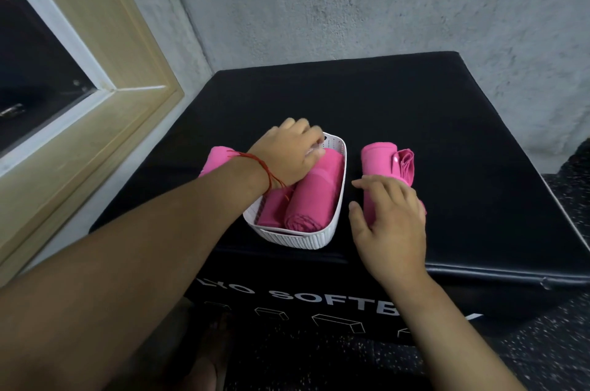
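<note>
- Head view, landmark: white ribbed plastic basket [322, 239] sits on top of a black padded box [415, 103]; all places below are read off this basket.
- Inside the basket: two rolled pink cloths lie lengthwise side by side, the fatter roll [314, 195] against the right wall and a slimmer roll [271, 208] against the left. Packed parallel, probably so that more fit.
- Left hand [287, 154]: over the basket's far end, fingers curled down onto the fatter roll's end near the rim. Likely seating or steadying it. Fingertips are blurred; cannot tell whether they grip the cloth or only press it.
- Right hand [389, 221]: just right of the basket, fingers spread and loose, palm laid on a pink rolled cloth [378, 164]. No closed grasp shows; looks like the start of a pick-up.
- Beyond that roll, farther right of the basket: a second pink cloth bundle [405, 164], folds showing at its end.
- Left of the basket: another pink roll [215, 159], mostly hidden by the left forearm.
- Red thread bracelet [265, 170] on the left wrist.
- White lettering on the box front, below the basket, is cut off by both arms.
</note>
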Action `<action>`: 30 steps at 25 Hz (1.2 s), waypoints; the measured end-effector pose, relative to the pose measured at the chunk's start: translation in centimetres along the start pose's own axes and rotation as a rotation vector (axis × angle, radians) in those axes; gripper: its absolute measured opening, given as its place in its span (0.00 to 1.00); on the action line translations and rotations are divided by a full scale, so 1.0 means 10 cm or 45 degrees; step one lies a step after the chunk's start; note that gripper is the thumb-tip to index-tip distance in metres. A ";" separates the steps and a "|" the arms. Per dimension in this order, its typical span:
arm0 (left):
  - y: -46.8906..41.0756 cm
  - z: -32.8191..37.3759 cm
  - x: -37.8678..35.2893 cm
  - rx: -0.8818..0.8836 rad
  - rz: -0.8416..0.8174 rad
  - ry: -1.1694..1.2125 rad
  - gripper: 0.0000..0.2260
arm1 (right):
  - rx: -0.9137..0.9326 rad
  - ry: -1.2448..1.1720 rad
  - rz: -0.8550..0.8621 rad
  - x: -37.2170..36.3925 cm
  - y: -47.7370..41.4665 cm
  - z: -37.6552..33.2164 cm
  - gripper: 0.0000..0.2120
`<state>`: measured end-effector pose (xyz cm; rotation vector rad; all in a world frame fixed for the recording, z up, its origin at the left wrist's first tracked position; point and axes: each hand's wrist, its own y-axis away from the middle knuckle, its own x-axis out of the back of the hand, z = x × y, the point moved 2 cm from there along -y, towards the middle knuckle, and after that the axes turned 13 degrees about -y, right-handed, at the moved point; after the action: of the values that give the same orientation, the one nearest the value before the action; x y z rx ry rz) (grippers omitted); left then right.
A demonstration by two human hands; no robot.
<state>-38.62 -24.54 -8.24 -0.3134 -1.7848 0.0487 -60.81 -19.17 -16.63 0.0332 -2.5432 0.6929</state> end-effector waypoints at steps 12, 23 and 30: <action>0.39 -0.14 0.17 0.061 -0.802 0.692 0.40 | -0.011 -0.016 0.005 0.00 -0.01 -0.03 0.17; 0.33 -0.01 0.34 0.039 -1.124 0.312 0.51 | -0.182 0.204 -0.011 0.14 -0.16 -0.05 0.25; 0.40 0.22 0.30 -0.032 -1.020 0.051 0.57 | -0.448 0.309 -0.136 0.21 -0.19 0.00 0.29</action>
<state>-40.58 -19.64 -6.68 0.3934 -1.7573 -0.5429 -62.35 -20.60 -14.82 -0.0330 -2.3711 0.1885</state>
